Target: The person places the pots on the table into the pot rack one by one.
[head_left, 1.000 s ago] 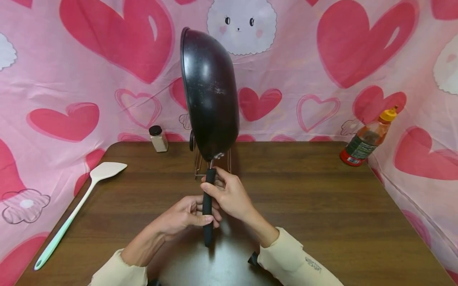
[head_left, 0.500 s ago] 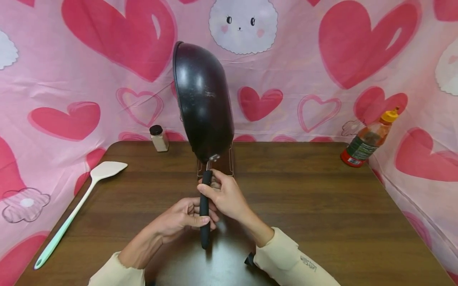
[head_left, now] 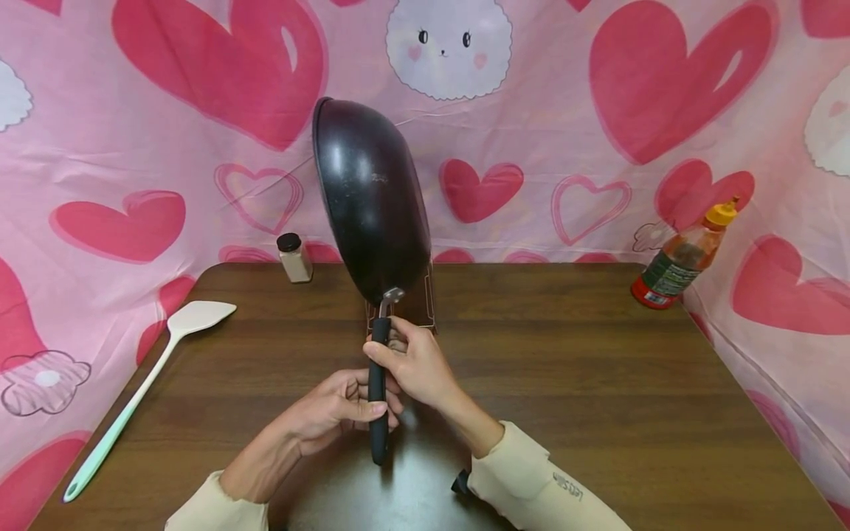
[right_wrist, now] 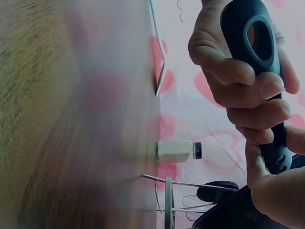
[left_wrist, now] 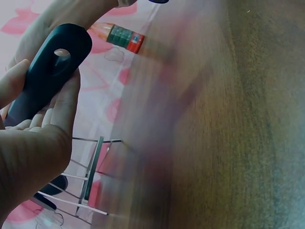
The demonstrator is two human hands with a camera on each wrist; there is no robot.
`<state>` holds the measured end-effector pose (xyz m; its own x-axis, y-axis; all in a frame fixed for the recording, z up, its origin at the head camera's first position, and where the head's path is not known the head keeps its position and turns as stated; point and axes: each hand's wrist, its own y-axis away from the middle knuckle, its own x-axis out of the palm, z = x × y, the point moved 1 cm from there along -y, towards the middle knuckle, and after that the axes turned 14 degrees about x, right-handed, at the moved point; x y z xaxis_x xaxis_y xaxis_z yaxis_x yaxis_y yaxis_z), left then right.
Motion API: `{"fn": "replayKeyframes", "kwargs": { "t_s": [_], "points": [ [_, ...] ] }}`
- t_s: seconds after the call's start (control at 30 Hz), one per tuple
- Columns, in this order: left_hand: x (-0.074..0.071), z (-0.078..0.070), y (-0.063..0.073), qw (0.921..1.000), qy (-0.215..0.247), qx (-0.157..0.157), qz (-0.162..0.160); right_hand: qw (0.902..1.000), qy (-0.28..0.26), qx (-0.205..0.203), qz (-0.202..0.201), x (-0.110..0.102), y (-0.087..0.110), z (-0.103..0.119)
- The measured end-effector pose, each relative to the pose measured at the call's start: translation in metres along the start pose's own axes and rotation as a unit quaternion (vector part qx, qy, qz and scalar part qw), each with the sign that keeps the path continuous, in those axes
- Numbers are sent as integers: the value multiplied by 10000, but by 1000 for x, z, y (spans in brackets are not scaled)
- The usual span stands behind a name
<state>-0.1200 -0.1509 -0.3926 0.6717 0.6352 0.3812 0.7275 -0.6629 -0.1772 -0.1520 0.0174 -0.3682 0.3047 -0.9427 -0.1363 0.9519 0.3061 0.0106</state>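
Note:
A dark wok (head_left: 372,199) stands on edge in the air in the head view, scuffed underside toward the right, black handle (head_left: 377,383) pointing down. My right hand (head_left: 421,365) grips the handle's upper part near the metal bracket (head_left: 392,296). Lower down, my left hand (head_left: 325,413) holds the handle between thumb and fingers. In the left wrist view the handle's holed end (left_wrist: 43,78) juts past the fingers. Curled left fingers wrap the handle (right_wrist: 238,28) in the right wrist view. Behind the wok is a wire rack (head_left: 430,310), largely hidden by it.
On the wooden table (head_left: 564,398), a white spatula (head_left: 199,313) with a mint handle lies along the left edge. A black-capped jar (head_left: 295,259) stands at the back left. A sauce bottle (head_left: 684,254) is at the back right. Pink heart-printed cloth (head_left: 498,133) hangs behind.
The wok has come down and shifted slightly left, its top leaning a little more to the left. Both hands keep their hold on the handle and have moved slightly left with it.

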Motion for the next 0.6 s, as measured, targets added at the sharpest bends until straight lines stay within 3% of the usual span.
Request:
{"fn": "replayKeyframes", "kwargs": {
  "t_s": [0.6],
  "points": [
    [1, 4, 1, 9992, 271, -261, -143, 9993, -91, 371, -10, 1, 0, -9]
  ]
}}
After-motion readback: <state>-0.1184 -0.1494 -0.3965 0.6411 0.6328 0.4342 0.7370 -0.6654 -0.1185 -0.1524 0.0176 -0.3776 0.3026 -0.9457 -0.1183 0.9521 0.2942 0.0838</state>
